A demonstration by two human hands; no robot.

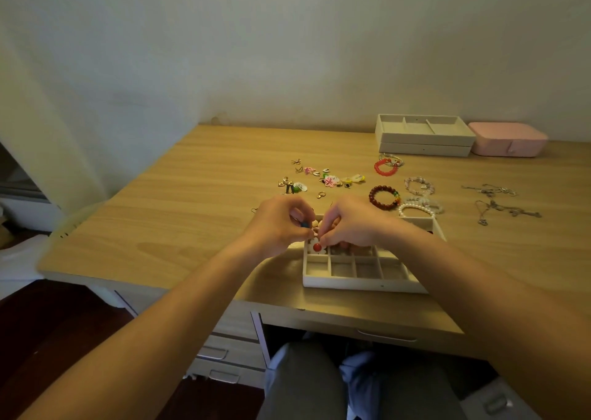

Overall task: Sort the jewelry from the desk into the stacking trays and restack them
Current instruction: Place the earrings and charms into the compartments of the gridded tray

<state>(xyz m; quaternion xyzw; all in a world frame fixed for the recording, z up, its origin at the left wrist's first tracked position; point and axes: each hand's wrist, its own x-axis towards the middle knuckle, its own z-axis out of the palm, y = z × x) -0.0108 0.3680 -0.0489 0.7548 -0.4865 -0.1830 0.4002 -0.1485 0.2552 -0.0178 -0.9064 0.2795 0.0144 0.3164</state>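
A white tray with several small compartments (358, 281) lies near the desk's front edge. Both hands hover over its far left corner. My left hand (281, 224) and my right hand (348, 224) both pinch a white flower earring with a red centre (316, 247) above the corner compartment. Something small and blue shows between the left fingers. Loose earrings (319, 178) lie scattered behind the hands. Bracelets, among them a dark red beaded bracelet (383, 197) and a pearl bracelet (419, 208), lie to the right, with thin silver necklaces (499, 202) farther right.
Two stacked white trays (425, 139) stand at the back right, the top one with wide compartments. A pink jewelry box (508, 143) sits beside them against the wall. Drawers hang under the desk's front edge, and my knees are under it.
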